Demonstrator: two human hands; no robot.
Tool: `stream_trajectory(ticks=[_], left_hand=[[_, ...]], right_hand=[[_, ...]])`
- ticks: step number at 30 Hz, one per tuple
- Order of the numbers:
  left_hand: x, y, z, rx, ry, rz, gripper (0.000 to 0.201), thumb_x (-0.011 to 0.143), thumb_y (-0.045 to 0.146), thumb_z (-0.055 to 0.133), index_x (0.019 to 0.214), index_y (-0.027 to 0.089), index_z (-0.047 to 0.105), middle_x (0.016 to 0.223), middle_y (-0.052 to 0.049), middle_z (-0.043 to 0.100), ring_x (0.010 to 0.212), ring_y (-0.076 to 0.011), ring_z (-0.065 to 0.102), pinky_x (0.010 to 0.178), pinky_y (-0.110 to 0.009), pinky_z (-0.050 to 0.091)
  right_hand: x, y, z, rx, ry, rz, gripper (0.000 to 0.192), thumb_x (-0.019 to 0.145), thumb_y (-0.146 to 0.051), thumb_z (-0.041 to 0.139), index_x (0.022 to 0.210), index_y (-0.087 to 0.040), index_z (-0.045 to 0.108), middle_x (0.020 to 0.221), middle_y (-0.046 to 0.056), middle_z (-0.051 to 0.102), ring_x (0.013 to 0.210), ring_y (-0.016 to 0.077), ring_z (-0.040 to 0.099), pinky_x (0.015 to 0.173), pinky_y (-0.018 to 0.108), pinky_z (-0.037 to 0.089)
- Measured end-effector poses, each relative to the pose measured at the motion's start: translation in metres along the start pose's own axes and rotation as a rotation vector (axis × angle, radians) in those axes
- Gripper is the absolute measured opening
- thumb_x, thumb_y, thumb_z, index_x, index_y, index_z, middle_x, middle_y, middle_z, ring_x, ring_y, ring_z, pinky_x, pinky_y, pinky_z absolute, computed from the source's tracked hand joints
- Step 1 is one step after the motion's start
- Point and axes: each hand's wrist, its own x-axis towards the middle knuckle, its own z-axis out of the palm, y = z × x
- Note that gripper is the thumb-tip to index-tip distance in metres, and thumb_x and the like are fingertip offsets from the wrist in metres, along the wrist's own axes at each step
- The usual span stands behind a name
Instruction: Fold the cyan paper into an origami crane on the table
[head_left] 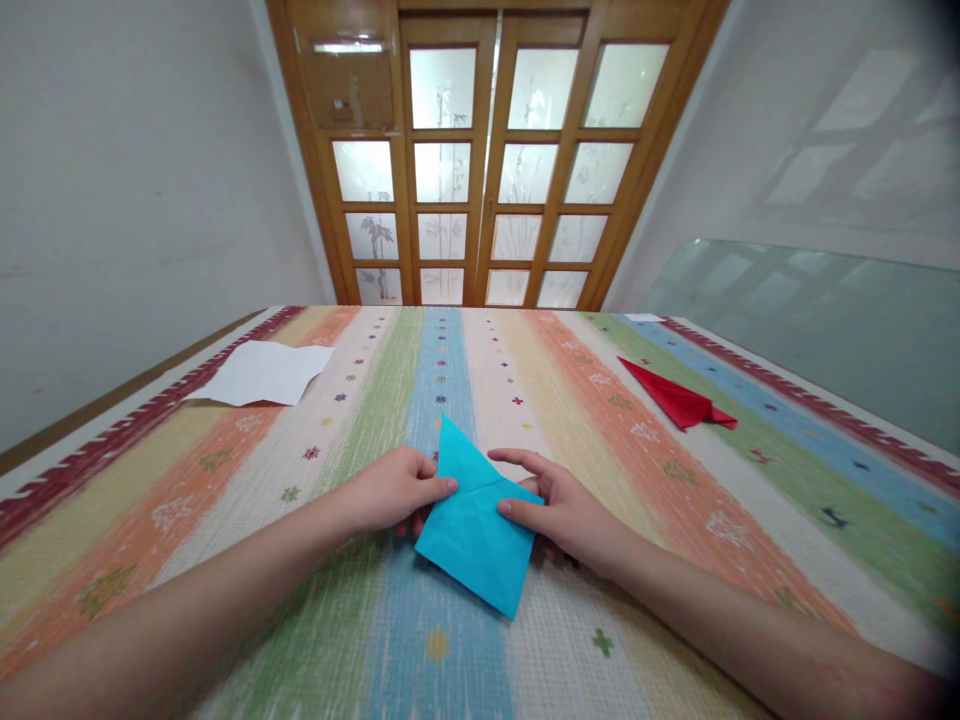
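You held a folded blue paper point(474, 520) with both hands, a little above the striped tablecloth point(675, 520) and near the edge of the table closest to you. The paper was a flat folded shape with a pointed tip that rose away from you and another point that hung down toward you; some crease lines crossed its middle.

Your left hand point(394, 490) gripped the left edge of the paper. The thumb lay on the top face and the other fingers were curled below, so it was pinching the sheet. Your right hand point(559, 510) pinched the right edge in the same way, with the thumb on top, and its index finger point(517, 459) was stretched out behind the upper flap. Both forearms lay low over the cloth and came in from the two lower corners.

Far to the left, near the dark red border of the cloth, a white sheet of paper point(259, 374) lay flat. Far to the right lay a red folded paper point(679, 399), long and pointed. Both were well apart from your hands. Behind the table stood a wooden door with frosted glass panes point(491, 150).
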Motion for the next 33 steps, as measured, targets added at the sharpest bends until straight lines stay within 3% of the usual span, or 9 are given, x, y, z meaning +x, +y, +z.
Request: stream_trajectory(ticks=[3, 5, 8, 10, 13, 16, 20, 27, 33], left_hand=[[-0.002, -0.001, 0.0, 0.138, -0.07, -0.07, 0.051, 0.085, 0.063, 0.053, 0.059, 0.019, 0.056, 0.055, -0.004, 0.062, 0.043, -0.0149, 0.053, 0.044, -0.026, 0.038], [-0.005, -0.003, 0.002, 0.259, -0.016, -0.029, 0.052, 0.087, 0.06, 0.053, 0.054, 0.02, 0.058, 0.05, -0.004, 0.059, 0.043, -0.0161, 0.053, 0.049, -0.028, 0.041], [-0.01, -0.004, 0.007, 0.554, 0.319, 0.206, 0.047, 0.087, 0.053, 0.059, 0.052, 0.021, 0.06, 0.049, -0.004, 0.055, 0.051, -0.0202, 0.055, 0.06, -0.033, 0.045], [-0.011, -0.004, 0.009, 0.736, 0.475, 0.373, 0.036, 0.09, 0.045, 0.057, 0.067, 0.019, 0.067, 0.063, -0.008, 0.062, 0.066, -0.0254, 0.061, 0.069, -0.038, 0.047], [-0.009, -0.007, 0.012, 0.89, 0.411, 0.652, 0.025, 0.096, 0.032, 0.05, 0.102, 0.018, 0.069, 0.102, -0.014, 0.069, 0.101, -0.031, 0.061, 0.09, -0.046, 0.047], [-0.004, -0.015, 0.013, 0.896, 0.254, 0.813, 0.031, 0.095, 0.031, 0.054, 0.122, 0.02, 0.063, 0.138, -0.015, 0.056, 0.13, -0.0334, 0.048, 0.11, -0.054, 0.033], [-0.001, -0.02, 0.013, 0.827, 0.164, 0.769, 0.037, 0.096, 0.037, 0.055, 0.129, 0.021, 0.058, 0.141, -0.014, 0.055, 0.128, -0.0315, 0.05, 0.111, -0.053, 0.033], [-0.008, -0.01, 0.02, 0.828, 0.196, 0.749, 0.027, 0.099, 0.035, 0.049, 0.106, 0.019, 0.069, 0.099, -0.01, 0.068, 0.094, -0.025, 0.06, 0.089, -0.042, 0.045], [-0.005, -0.017, 0.021, 0.809, 0.332, 0.751, 0.03, 0.098, 0.032, 0.049, 0.121, 0.019, 0.063, 0.131, -0.014, 0.059, 0.12, -0.0306, 0.053, 0.105, -0.05, 0.039]], right_hand=[[0.0, 0.004, 0.001, -0.016, 0.019, -0.067, 0.062, 0.087, -0.037, 0.068, 0.142, -0.026, 0.042, 0.071, -0.005, 0.06, 0.049, 0.0104, 0.053, 0.044, 0.021, 0.04], [0.0, 0.006, 0.0, -0.109, 0.042, -0.12, 0.059, 0.087, -0.034, 0.067, 0.141, -0.024, 0.044, 0.077, -0.002, 0.063, 0.059, 0.0129, 0.057, 0.052, 0.024, 0.042], [-0.001, 0.006, -0.002, -0.355, 0.084, -0.182, 0.055, 0.089, -0.029, 0.064, 0.141, -0.025, 0.046, 0.076, -0.001, 0.064, 0.063, 0.0149, 0.058, 0.057, 0.026, 0.042], [-0.001, 0.006, -0.003, -0.523, 0.119, -0.243, 0.055, 0.089, -0.028, 0.063, 0.142, -0.027, 0.047, 0.081, 0.001, 0.067, 0.068, 0.0169, 0.06, 0.062, 0.028, 0.043], [-0.001, 0.009, -0.006, -0.704, 0.169, -0.329, 0.057, 0.089, -0.028, 0.064, 0.143, -0.029, 0.048, 0.1, 0.006, 0.07, 0.082, 0.0212, 0.064, 0.072, 0.033, 0.045], [0.001, 0.012, -0.008, -0.753, 0.172, -0.368, 0.057, 0.089, -0.026, 0.063, 0.144, -0.028, 0.047, 0.107, 0.008, 0.069, 0.089, 0.0228, 0.065, 0.078, 0.035, 0.047], [0.002, 0.015, -0.011, -0.735, 0.192, -0.381, 0.055, 0.088, -0.021, 0.062, 0.142, -0.027, 0.049, 0.109, 0.008, 0.069, 0.093, 0.0227, 0.065, 0.082, 0.037, 0.048], [0.008, 0.02, -0.017, -0.605, 0.229, -0.395, 0.047, 0.089, -0.018, 0.059, 0.135, -0.024, 0.055, 0.107, 0.007, 0.069, 0.09, 0.0206, 0.065, 0.082, 0.036, 0.051], [0.009, 0.02, -0.017, -0.519, 0.159, -0.397, 0.045, 0.09, -0.019, 0.058, 0.134, -0.026, 0.056, 0.103, 0.005, 0.071, 0.083, 0.0179, 0.066, 0.078, 0.033, 0.051]])
